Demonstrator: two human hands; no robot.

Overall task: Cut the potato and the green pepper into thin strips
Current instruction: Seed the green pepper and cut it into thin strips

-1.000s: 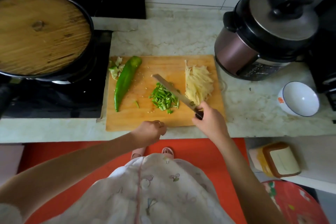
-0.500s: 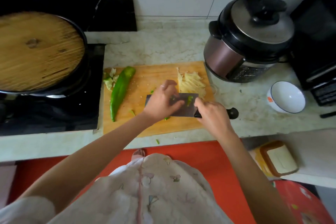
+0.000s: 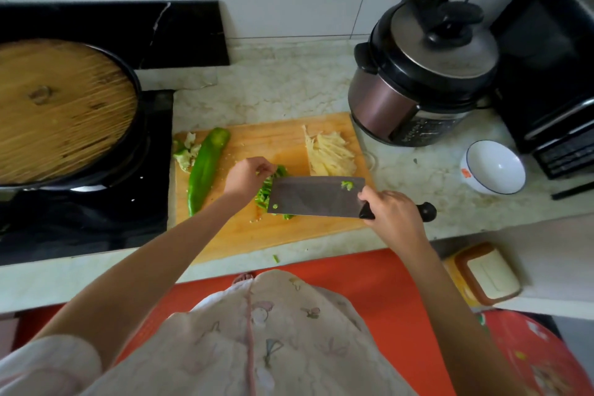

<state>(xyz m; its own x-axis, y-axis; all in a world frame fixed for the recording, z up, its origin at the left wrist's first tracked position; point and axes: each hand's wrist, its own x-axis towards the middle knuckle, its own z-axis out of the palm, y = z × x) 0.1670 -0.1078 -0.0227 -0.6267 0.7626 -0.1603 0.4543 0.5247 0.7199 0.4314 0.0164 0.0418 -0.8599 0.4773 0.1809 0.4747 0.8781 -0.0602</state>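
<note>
Right there on the wooden cutting board (image 3: 283, 141) the cut pepper strips (image 3: 264, 194) sit in a small, bright green heap of short slivers, partly hidden under the cleaver (image 3: 316, 196). The left hand (image 3: 246, 178) comes in from the heap's left, fingers (image 3: 265, 169) bent down and bunched, their tips on the far end of the strips; I cannot tell whether they actually pinch any. The right hand (image 3: 390, 212) is wrapped tight round the cleaver's black handle, the broad blade turned flat side up, green bits stuck to it. A whole green pepper (image 3: 205, 167) lies at the board's left, well apart from both hands. Pale potato strips (image 3: 331, 154) are piled at the far right corner, just beyond the blade.
</note>
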